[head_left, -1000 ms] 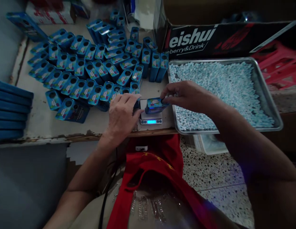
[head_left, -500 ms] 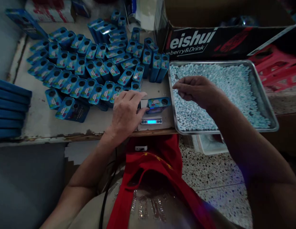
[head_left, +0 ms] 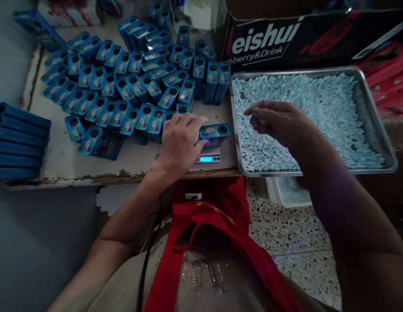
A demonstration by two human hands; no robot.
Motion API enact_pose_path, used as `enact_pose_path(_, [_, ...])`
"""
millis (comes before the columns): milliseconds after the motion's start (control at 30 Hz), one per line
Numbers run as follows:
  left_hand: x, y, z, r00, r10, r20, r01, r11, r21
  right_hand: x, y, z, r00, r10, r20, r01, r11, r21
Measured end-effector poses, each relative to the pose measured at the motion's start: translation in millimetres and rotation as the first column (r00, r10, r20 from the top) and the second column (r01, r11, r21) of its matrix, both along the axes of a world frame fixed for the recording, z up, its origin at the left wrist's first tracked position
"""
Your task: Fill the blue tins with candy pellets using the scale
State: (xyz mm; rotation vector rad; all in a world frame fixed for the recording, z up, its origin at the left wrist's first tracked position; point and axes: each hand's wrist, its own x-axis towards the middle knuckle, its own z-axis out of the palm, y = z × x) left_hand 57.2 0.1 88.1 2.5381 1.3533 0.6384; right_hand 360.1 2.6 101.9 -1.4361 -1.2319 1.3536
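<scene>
A blue candy tin (head_left: 215,132) with a round dark hole in its top stands on a small digital scale (head_left: 210,157) with a lit blue display. My left hand (head_left: 182,138) has closed round the tin's left end, thumb at the near side and fingers at the far side. Over the left part of a metal tray (head_left: 392,149) full of pale blue and white candies (head_left: 305,99), my right hand (head_left: 275,118) is held with its fingertips pinched together. What lies in that pinch is too small to make out.
Many similar blue tins (head_left: 123,89) stand in rows to the left and behind the scale. More blue tins (head_left: 17,141) are stacked at the far left. A black carton (head_left: 285,41) borders the tray at the back, and red plastic crates (head_left: 389,80) stand at right.
My left hand has moved right and taken hold of the tin on the scale. My right hand stays over the tray, pinched. The view has shifted slightly.
</scene>
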Motion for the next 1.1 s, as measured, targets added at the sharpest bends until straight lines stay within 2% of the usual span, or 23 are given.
enact_pose_path(200, [9.7, -1.2, -1.6, 0.999, -0.012, -0.031, 0.012, 1.0, -0.004, 2.6, -8.2, 4.4, 1.0, 0.007, 0.003, -0.006, 0.995, -0.096])
enact_pose_path(400, [29.3, 2.8, 0.0, 0.991, 0.0, -0.137, -0.005, 0.999, -0.035, -6.3, -9.5, 5.9, 0.999, 0.046, -0.005, -0.046, 0.999, -0.02])
enact_pose_path(467, [41.6, 3.8, 1.3, 0.978, -0.066, -0.196, 0.051, 0.995, -0.081, -4.1, -7.0, 0.8, 0.996, 0.047, 0.082, -0.05, 0.998, 0.032])
enact_pose_path(500, [47.5, 3.8, 1.7, 0.969, -0.113, -0.218, 0.092, 0.99, -0.103, -1.7, -4.4, -3.3, 0.98, 0.037, 0.197, -0.051, 0.996, 0.069])
enact_pose_path(533, [52.3, 3.3, 2.4, 0.96, -0.159, -0.23, 0.134, 0.984, -0.118, 0.7, -0.9, -8.1, 0.934, 0.011, 0.357, -0.058, 0.991, 0.121])
enact_pose_path(600, [55.1, -0.1, 6.0, 0.957, -0.205, -0.206, 0.185, 0.976, -0.11, 2.2, 7.7, -17.2, 0.743, -0.102, 0.661, -0.097, 0.962, 0.257])
enact_pose_path(633, [51.1, -2.7, 9.8, 0.965, -0.201, -0.167, 0.188, 0.978, -0.087, -0.4, 12.1, -20.2, 0.643, -0.172, 0.746, -0.129, 0.936, 0.326])
enact_pose_path(667, [42.1, -5.2, 15.2, 0.976, -0.185, -0.113, 0.18, 0.982, -0.053, -6.1, 16.3, -21.9, 0.584, -0.22, 0.781, -0.167, 0.909, 0.382])
enact_pose_path(700, [27.1, -6.3, 22.2, 0.986, -0.16, -0.049, 0.16, 0.987, -0.005, -14.9, 20.4, -22.2, 0.577, -0.236, 0.782, -0.21, 0.882, 0.421])
enact_pose_path(733, [6.0, -4.9, 30.6, 0.991, -0.129, 0.019, 0.128, 0.99, 0.055, -26.8, 24.7, -21.6, 0.606, -0.216, 0.765, -0.257, 0.857, 0.446])
enact_pose_path(800, [-54.0, 9.7, 50.4, 0.989, -0.072, 0.129, 0.046, 0.979, 0.198, -56.8, 34.1, -19.0, 0.648, -0.086, 0.757, -0.402, 0.806, 0.435])
enact_pose_path(833, [-91.1, 23.2, 61.4, 0.988, -0.04, 0.152, -0.001, 0.965, 0.261, -73.1, 38.9, -17.9, 0.618, -0.01, 0.786, -0.493, 0.774, 0.397])
enact_pose_path(867, [-130.9, 39.9, 72.8, 0.989, -0.016, 0.148, -0.03, 0.954, 0.3, -88.5, 43.3, -17.3, 0.551, 0.049, 0.833, -0.577, 0.743, 0.338])
enact_pose_path(967, [-253.0, 97.0, 106.0, 0.972, 0.221, 0.083, -0.236, 0.934, 0.269, -121.1, 52.4, -20.2, 0.283, 0.13, 0.95, -0.708, 0.697, 0.116])
enact_pose_path(1000, [-289.9, 114.5, 114.5, 0.941, 0.335, 0.047, -0.336, 0.914, 0.227, -125.7, 54.5, -23.0, 0.244, 0.141, 0.96, -0.711, 0.699, 0.078])
enact_pose_path(1033, [-323.2, 130.3, 120.3, 0.895, 0.445, 0.019, -0.441, 0.878, 0.189, -127.3, 56.3, -26.3, 0.242, 0.152, 0.958, -0.71, 0.7, 0.069])
enact_pose_path(1100, [-376.2, 156.0, 122.2, 0.777, 0.63, -0.008, -0.625, 0.772, 0.119, -122.8, 58.0, -32.7, 0.348, 0.151, 0.925, -0.71, 0.687, 0.155])
